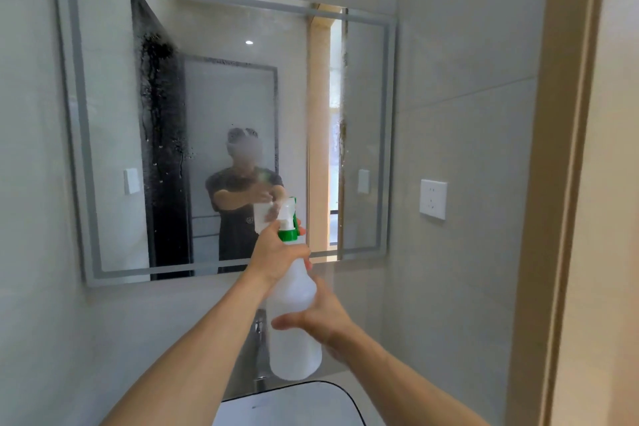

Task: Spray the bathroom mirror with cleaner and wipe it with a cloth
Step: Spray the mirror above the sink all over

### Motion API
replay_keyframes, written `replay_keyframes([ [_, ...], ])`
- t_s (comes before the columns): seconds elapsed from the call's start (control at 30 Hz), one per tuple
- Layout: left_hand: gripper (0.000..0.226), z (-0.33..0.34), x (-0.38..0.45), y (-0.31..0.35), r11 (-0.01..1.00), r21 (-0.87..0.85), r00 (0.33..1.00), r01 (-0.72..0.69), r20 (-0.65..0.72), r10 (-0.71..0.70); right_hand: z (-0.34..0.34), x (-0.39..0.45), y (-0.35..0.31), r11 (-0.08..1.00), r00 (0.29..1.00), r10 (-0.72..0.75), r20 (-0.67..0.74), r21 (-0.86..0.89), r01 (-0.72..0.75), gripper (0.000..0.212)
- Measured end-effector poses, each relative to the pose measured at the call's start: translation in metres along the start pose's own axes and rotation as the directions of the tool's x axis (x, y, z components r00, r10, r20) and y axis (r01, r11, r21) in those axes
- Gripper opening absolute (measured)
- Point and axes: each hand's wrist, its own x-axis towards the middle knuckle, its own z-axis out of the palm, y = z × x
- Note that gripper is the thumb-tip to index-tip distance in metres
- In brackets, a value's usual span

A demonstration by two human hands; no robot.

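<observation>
Both hands hold the spray bottle (294, 315) — left (276, 256) at neck, right (320, 316) at body — before the wet mirror (103, 114).

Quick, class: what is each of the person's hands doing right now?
Left hand: grips the neck of the spray bottle at the trigger.
Right hand: fingers curled round the bottle's body, steadying it.
</observation>
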Motion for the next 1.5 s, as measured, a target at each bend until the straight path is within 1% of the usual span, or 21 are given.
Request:
replay_keyframes([
  [0.07, 0.038, 0.016, 0.001, -0.003, 1.000, -0.005, 1.000, 0.016, 0.014, -0.016, -0.015, -0.005, 0.007, 1.000, 1.000, 0.008, -0.020, 0.014, -0.008, 0.074],
  [0.13, 0.036, 0.031, 0.002, -0.007, 0.999, -0.007, 0.999, 0.033, 0.034, -0.033, -0.027, -0.008, 0.013, 0.999, 0.999, 0.031, -0.034, 0.013, -0.031, 0.074],
  [0.27, 0.044, 0.057, 0.002, -0.013, 0.997, -0.051, 0.996, 0.051, 0.072, -0.047, -0.048, -0.008, 0.025, 0.996, 0.994, 0.090, -0.064, -0.009, -0.091, 0.082],
  [0.43, 0.043, 0.087, -0.002, -0.019, 0.996, -0.044, 0.993, 0.077, 0.092, -0.073, -0.070, -0.010, 0.041, 0.992, 0.987, 0.126, -0.099, -0.007, -0.127, 0.092],
  [0.6, 0.050, 0.115, -0.007, -0.031, 0.993, -0.030, 0.984, 0.117, 0.139, -0.112, -0.087, -0.019, 0.063, 0.988, 0.983, 0.148, -0.108, 0.054, -0.143, 0.087],
  [0.73, 0.040, 0.134, -0.013, -0.050, 0.991, 0.000, 0.981, 0.132, 0.139, -0.131, -0.096, -0.027, 0.085, 0.983, 0.980, 0.179, -0.091, 0.069, -0.173, 0.081],
  [0.83, 0.033, 0.142, -0.017, -0.067, 0.988, 0.045, 0.981, 0.150, 0.120, -0.154, -0.099, -0.029, 0.101, 0.977, 0.976, 0.206, -0.068, 0.062, -0.202, 0.083],
  [0.9, 0.032, 0.144, -0.019, -0.075, 0.985, 0.043, 0.978, 0.168, 0.116, -0.172, -0.100, -0.027, 0.109, 0.975, 0.974, 0.220, -0.052, 0.049, -0.217, 0.084],
  [1.03, 0.037, 0.135, -0.023, -0.087, 0.983, 0.040, 0.982, 0.177, 0.060, -0.179, -0.092, -0.019, 0.116, 0.973, 0.973, 0.229, -0.013, 0.014, -0.229, 0.086],
  [1.17, 0.035, 0.111, -0.025, -0.097, 0.987, 0.037, 0.986, 0.159, -0.056, -0.157, -0.071, -0.009, 0.116, 0.971, 0.970, 0.238, 0.050, -0.037, -0.236, 0.088],
  [1.23, 0.035, 0.095, -0.027, -0.103, 0.987, 0.025, 0.982, 0.158, -0.109, -0.155, -0.055, -0.001, 0.118, 0.971, 0.968, 0.236, 0.091, -0.059, -0.231, 0.088],
  [1.4, 0.036, 0.042, -0.031, -0.119, 0.982, 0.038, 0.962, 0.186, -0.209, -0.174, -0.009, 0.013, 0.111, 0.978, 0.956, 0.209, 0.204, -0.048, -0.204, 0.089],
  [1.5, 0.031, 0.008, -0.036, -0.123, 0.977, 0.028, 0.942, 0.212, -0.271, -0.197, 0.018, 0.018, 0.101, 0.986, 0.945, 0.168, 0.282, -0.035, -0.165, 0.085],
])
